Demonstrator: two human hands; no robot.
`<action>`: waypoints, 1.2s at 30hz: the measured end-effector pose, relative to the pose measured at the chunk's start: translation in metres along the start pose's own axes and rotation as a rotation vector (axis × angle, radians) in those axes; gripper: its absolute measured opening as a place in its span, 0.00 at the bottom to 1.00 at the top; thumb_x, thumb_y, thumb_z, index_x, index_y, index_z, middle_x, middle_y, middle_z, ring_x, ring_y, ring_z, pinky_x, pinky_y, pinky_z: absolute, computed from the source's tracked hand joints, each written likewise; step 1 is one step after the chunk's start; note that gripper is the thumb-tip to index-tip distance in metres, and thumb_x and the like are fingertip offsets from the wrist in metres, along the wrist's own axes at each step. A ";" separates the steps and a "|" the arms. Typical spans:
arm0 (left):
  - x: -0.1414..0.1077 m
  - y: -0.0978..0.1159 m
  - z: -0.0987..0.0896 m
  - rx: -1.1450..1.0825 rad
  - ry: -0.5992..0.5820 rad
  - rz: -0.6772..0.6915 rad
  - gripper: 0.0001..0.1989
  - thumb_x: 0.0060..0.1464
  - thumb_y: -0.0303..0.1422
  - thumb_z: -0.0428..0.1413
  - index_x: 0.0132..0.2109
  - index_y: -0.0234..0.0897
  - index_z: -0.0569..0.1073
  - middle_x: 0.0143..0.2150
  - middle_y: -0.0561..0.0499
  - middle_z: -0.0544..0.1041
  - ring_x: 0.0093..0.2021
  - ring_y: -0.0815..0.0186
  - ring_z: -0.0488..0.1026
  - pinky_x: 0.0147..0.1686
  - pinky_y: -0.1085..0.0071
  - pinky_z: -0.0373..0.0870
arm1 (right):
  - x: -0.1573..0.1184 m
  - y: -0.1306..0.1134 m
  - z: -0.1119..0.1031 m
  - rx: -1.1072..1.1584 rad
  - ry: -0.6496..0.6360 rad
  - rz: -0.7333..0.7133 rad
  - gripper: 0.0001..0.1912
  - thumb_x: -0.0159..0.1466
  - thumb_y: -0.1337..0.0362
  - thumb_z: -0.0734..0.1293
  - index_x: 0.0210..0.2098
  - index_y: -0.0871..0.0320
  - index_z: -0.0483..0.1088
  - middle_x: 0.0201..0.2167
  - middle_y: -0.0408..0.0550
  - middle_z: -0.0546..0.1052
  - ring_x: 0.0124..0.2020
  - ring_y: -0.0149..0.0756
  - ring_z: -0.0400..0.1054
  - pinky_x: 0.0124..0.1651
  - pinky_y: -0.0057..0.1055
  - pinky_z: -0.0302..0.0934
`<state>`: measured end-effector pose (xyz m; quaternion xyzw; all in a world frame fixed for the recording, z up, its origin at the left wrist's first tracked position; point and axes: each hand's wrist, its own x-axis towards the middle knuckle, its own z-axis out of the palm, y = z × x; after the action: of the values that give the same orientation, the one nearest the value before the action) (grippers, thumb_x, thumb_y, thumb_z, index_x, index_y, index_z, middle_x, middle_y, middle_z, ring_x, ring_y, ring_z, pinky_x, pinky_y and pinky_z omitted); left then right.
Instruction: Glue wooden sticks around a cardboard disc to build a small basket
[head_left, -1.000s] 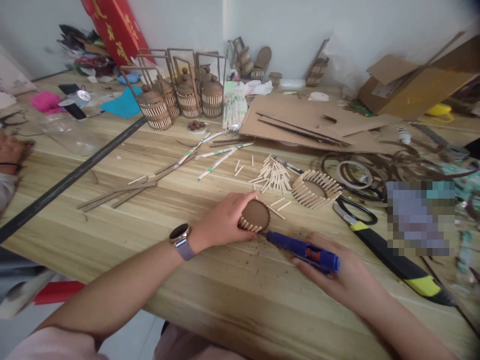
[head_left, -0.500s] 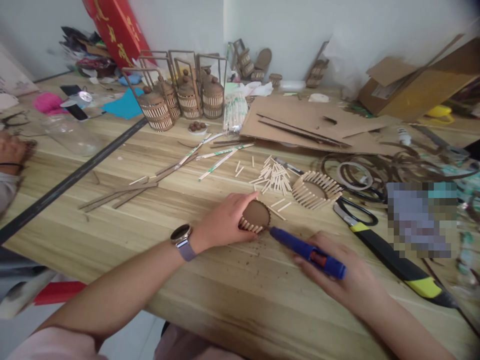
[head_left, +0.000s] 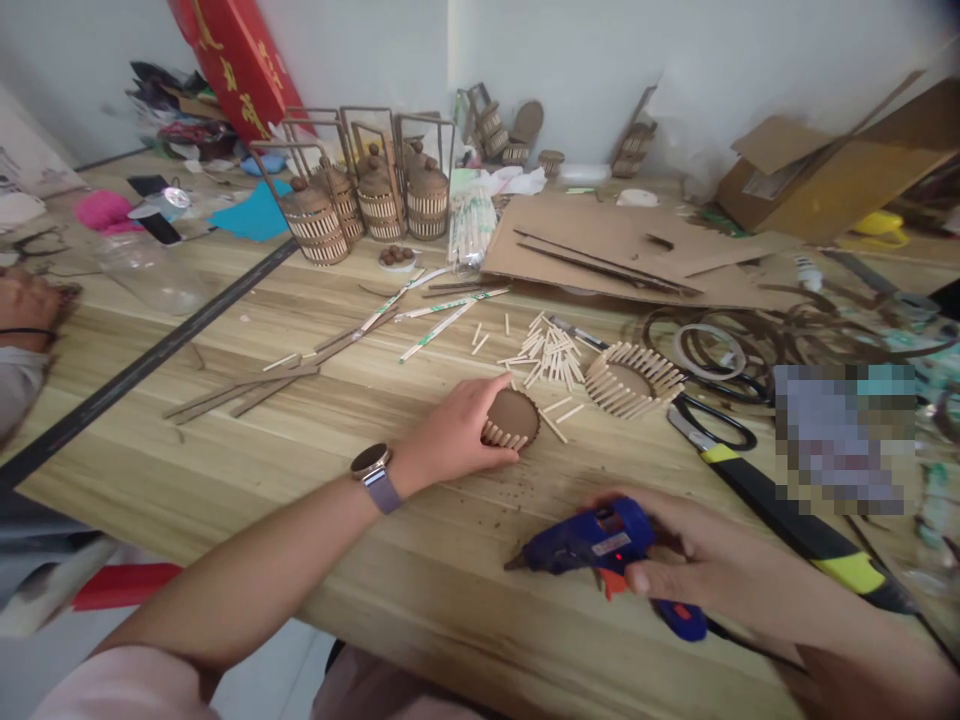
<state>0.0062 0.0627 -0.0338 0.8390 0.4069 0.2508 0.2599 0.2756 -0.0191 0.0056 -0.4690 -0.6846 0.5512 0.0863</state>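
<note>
My left hand (head_left: 463, 430) curls round a small brown cardboard disc (head_left: 517, 415) with short wooden sticks standing along its rim; the palm hides its left side. In my right hand (head_left: 667, 560) is a blue hot glue gun (head_left: 589, 540) with an orange trigger, lying on its side above the table, its nozzle pointing left and apart from the disc. Loose short sticks (head_left: 559, 415) lie just right of the disc. Behind it is a pile of cut sticks (head_left: 553, 350). A second disc ringed with sticks (head_left: 634, 380) rests to the right of the pile.
Black-handled scissors (head_left: 712, 425) and a black-yellow cutter (head_left: 795, 520) lie at right. Several small stick baskets with frame handles (head_left: 386, 200) stand at the back, beside a cardboard sheet (head_left: 600, 240). Cardboard strips (head_left: 277, 378) lie left. Another person's hand (head_left: 26, 305) is at the left edge.
My right hand has drawn the glue gun away from the disc, towards me, and turned it onto its side. My left hand still holds the disc in nearly the same place.
</note>
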 end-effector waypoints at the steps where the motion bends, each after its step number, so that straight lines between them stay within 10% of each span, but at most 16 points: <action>1: 0.001 0.000 0.001 0.007 0.014 -0.010 0.45 0.45 0.33 0.69 0.65 0.40 0.55 0.63 0.39 0.65 0.63 0.49 0.63 0.62 0.49 0.60 | 0.002 0.000 0.000 -0.025 0.036 -0.016 0.21 0.62 0.47 0.67 0.46 0.54 0.72 0.35 0.47 0.78 0.32 0.37 0.71 0.29 0.29 0.66; 7: 0.002 -0.001 0.002 0.001 0.037 -0.023 0.45 0.45 0.34 0.69 0.65 0.38 0.55 0.62 0.39 0.66 0.62 0.49 0.63 0.61 0.49 0.62 | 0.019 -0.008 -0.013 -0.387 0.407 -0.042 0.18 0.66 0.50 0.61 0.42 0.54 0.74 0.39 0.49 0.80 0.36 0.41 0.73 0.39 0.36 0.66; 13: 0.000 -0.001 0.002 -0.011 0.035 -0.027 0.44 0.45 0.33 0.69 0.65 0.39 0.56 0.62 0.39 0.66 0.62 0.50 0.63 0.60 0.50 0.62 | 0.060 -0.027 -0.025 -0.682 0.495 -0.023 0.09 0.63 0.61 0.63 0.34 0.55 0.75 0.29 0.46 0.78 0.29 0.36 0.70 0.31 0.30 0.59; 28: -0.001 -0.001 -0.001 -0.023 0.018 -0.024 0.44 0.45 0.33 0.69 0.65 0.41 0.55 0.62 0.39 0.66 0.63 0.50 0.63 0.61 0.49 0.61 | 0.078 -0.038 -0.026 -0.938 0.290 0.085 0.09 0.62 0.66 0.62 0.25 0.57 0.69 0.25 0.48 0.77 0.27 0.37 0.69 0.27 0.30 0.52; 36: -0.002 -0.002 -0.001 -0.012 0.005 -0.026 0.43 0.45 0.34 0.69 0.64 0.39 0.56 0.63 0.38 0.65 0.63 0.50 0.62 0.61 0.50 0.61 | 0.072 -0.048 -0.024 -0.495 0.227 -0.191 0.18 0.64 0.63 0.59 0.52 0.56 0.65 0.30 0.42 0.76 0.27 0.33 0.67 0.31 0.29 0.58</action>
<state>0.0034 0.0628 -0.0346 0.8316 0.4167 0.2518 0.2672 0.2255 0.0524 0.0259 -0.4678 -0.8254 0.3007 0.0969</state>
